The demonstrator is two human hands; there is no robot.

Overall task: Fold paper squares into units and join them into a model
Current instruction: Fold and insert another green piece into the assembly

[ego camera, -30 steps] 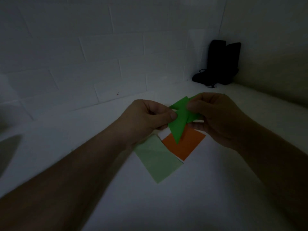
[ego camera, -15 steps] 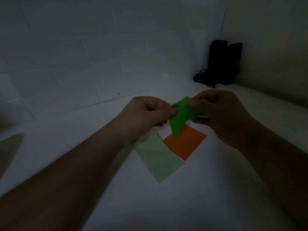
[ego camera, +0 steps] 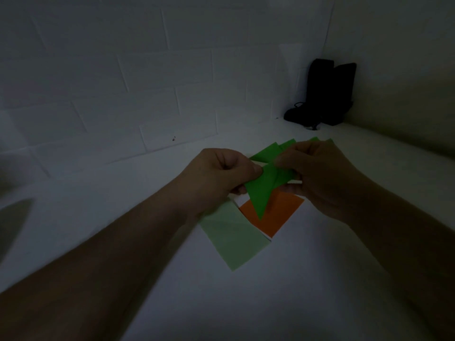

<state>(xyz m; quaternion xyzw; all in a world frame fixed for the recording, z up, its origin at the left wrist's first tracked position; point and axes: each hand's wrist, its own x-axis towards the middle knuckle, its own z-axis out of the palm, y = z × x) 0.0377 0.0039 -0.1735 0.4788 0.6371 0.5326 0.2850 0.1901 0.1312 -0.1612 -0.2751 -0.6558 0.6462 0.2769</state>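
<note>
Pinching a bright green folded paper piece (ego camera: 264,185) between both hands above the white tabletop (ego camera: 307,279), we see from the head camera the left hand (ego camera: 219,175) gripping its left edge while the right hand (ego camera: 322,173) curls round its right part, likely to steady it for a crease or join; its long point hangs down over an orange paper square (ego camera: 278,215), beside a pale green paper square (ego camera: 234,238). Open tabletop lies toward us; a dark bag (ego camera: 325,92) sits well apart in the corner
</note>
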